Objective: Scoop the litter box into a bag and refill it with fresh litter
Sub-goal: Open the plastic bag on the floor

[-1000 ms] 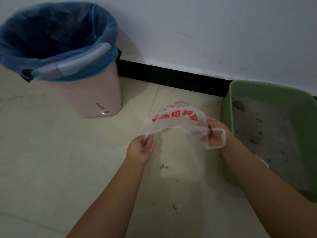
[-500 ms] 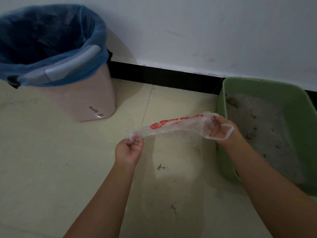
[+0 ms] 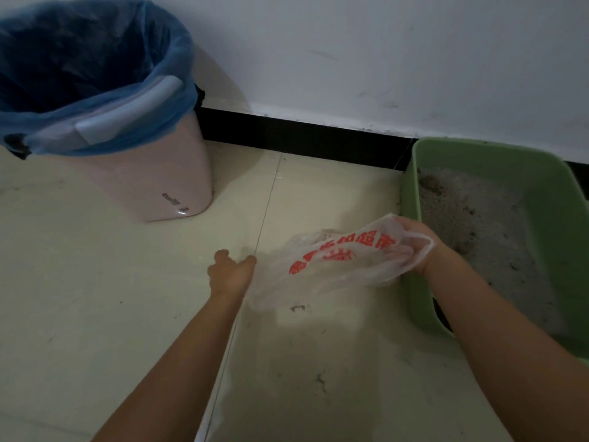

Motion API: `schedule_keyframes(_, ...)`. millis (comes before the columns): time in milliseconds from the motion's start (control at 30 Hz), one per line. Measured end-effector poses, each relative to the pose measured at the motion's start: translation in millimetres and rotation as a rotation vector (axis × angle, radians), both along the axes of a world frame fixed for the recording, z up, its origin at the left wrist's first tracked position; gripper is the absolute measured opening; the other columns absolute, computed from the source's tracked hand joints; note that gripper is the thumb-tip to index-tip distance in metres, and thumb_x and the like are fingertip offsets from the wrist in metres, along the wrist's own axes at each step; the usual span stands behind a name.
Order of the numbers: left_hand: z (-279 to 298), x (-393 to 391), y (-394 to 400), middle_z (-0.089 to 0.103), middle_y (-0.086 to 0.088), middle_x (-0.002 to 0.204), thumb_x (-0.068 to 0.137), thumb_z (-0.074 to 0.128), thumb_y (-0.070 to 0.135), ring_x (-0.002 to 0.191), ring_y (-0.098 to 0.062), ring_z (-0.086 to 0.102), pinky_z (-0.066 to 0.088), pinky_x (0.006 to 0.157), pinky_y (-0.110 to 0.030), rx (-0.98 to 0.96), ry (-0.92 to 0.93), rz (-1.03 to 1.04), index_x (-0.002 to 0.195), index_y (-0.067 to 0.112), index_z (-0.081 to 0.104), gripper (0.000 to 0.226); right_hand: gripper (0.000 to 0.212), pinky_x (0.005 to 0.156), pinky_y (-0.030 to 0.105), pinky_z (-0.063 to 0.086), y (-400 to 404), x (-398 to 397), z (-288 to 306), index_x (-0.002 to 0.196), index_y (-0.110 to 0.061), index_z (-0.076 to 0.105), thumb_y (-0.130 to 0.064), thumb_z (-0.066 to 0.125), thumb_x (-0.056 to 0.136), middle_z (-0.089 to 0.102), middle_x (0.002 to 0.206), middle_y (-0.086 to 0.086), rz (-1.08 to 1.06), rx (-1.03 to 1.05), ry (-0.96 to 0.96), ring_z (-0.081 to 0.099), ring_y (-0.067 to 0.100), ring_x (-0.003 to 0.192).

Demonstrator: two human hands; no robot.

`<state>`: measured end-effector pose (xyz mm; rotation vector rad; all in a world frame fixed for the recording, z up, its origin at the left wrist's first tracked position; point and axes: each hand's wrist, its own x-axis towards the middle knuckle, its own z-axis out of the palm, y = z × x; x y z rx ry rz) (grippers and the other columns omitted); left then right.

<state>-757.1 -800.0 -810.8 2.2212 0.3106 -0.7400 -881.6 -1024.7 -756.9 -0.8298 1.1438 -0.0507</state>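
My right hand (image 3: pixel 411 250) grips the plastic bag (image 3: pixel 334 266) by its handle end; the bag trails leftward toward my left hand (image 3: pixel 231 274), fingers loose beside its free end. The litter box (image 3: pixel 541 193) lies just right of my right hand.

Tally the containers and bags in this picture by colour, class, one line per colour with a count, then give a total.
Green: 1, the litter box
Pink: 1, the bin
Blue: 1, the bin liner
Clear with red print: 1, the plastic bag, gripped by the right hand
Total: 4
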Motion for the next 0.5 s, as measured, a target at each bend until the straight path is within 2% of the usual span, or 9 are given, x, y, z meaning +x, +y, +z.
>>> schedule_keyframes(33,3.0,-6.1,-1.0,0.037,-0.020,0.142,0.087,0.053,0.030,0.128,-0.034,0.039,0.033,0.105,-0.037,0.035,-0.200,-0.084,0.139,0.003,0.034,0.061,0.035,0.027,0.014,0.041,3.1,1.9,2.5,0.072,-0.004,0.046,-0.022,0.035,0.099,0.054,0.066,0.011,0.029,-0.001,0.005,0.061,0.024,0.048)
schedule_keyframes(100,9.9,-19.4,-6.2,0.041,-0.018,0.140,0.075,0.041,0.053,0.131,-0.031,0.037,0.025,0.108,-0.029,-0.106,-0.444,-0.415,0.135,0.000,0.041,0.080,0.040,0.026,0.016,0.041,9.4,7.8,7.3,0.070,-0.001,0.046,-0.023,0.032,0.100,0.059,0.050,0.013,0.078,0.014,-0.018,0.058,0.016,0.030)
schedule_keyframes(167,8.0,-30.7,-13.1,0.052,-0.013,0.132,0.067,0.033,0.061,0.126,-0.029,0.045,0.030,0.106,-0.030,-0.088,-0.542,-0.816,0.127,0.003,0.053,0.086,0.043,0.025,0.016,0.040,9.9,13.4,8.3,0.069,-0.001,0.046,-0.024,0.030,0.100,0.058,0.038,0.011,0.077,0.033,-0.056,0.056,0.015,0.027)
schedule_keyframes(200,-0.2,-34.0,-13.9,0.060,-0.012,0.122,0.070,0.037,0.057,0.117,-0.030,0.053,0.039,0.100,-0.034,-0.030,-0.629,-0.915,0.118,0.005,0.061,0.075,0.043,0.026,0.016,0.040,10.5,15.0,10.0,0.069,0.000,0.046,-0.025,0.029,0.100,0.058,0.036,0.010,0.090,0.027,-0.069,0.056,0.015,0.028)
schedule_keyframes(267,-4.7,-35.8,-18.4,0.067,-0.015,0.100,0.083,0.044,0.036,0.097,-0.033,0.061,0.046,0.084,-0.032,-0.014,-0.627,-0.835,0.097,0.001,0.069,0.045,0.044,0.029,0.016,0.044,7.7,15.9,7.4,0.071,0.002,0.048,-0.027,0.031,0.099,0.061,0.043,0.012,0.127,0.046,-0.074,0.060,0.017,0.035)
schedule_keyframes(333,0.7,-32.2,-22.7,0.063,-0.013,0.085,0.096,0.042,0.016,0.085,-0.025,0.056,0.034,0.074,-0.025,-0.135,-0.518,-0.636,0.088,-0.002,0.066,0.031,0.039,0.041,0.020,0.053,6.1,15.4,8.1,0.076,0.002,0.053,-0.028,0.037,0.097,0.063,0.062,0.014,0.176,0.048,-0.047,0.064,0.021,0.048)
schedule_keyframes(367,3.9,-29.5,-24.4,0.057,-0.006,0.076,0.097,0.043,0.011,0.076,-0.018,0.050,0.031,0.069,-0.024,-0.220,-0.400,-0.603,0.080,0.003,0.062,0.026,0.036,0.048,0.023,0.055,3.4,13.9,5.9,0.077,0.000,0.055,-0.027,0.040,0.096,0.063,0.067,0.013,0.214,0.036,-0.036,0.065,0.020,0.050)
schedule_keyframes(433,12.8,-23.5,-26.0,0.043,0.005,0.065,0.096,0.044,0.011,0.064,-0.010,0.039,0.029,0.060,-0.023,-0.275,-0.261,-0.626,0.066,0.016,0.046,0.031,0.034,0.056,0.027,0.054,-2.3,9.5,2.2,0.074,-0.003,0.056,-0.024,0.041,0.096,0.065,0.059,0.010,0.268,-0.004,-0.006,0.065,0.017,0.046)
schedule_keyframes(500,18.5,-20.2,-26.6,0.038,0.005,0.063,0.096,0.046,0.014,0.060,-0.007,0.035,0.028,0.056,-0.019,-0.325,-0.172,-0.663,0.063,0.019,0.038,0.034,0.035,0.053,0.026,0.055,-5.4,4.9,2.5,0.072,-0.004,0.056,-0.024,0.041,0.096,0.066,0.051,0.007,0.274,-0.009,-0.010,0.064,0.016,0.044)
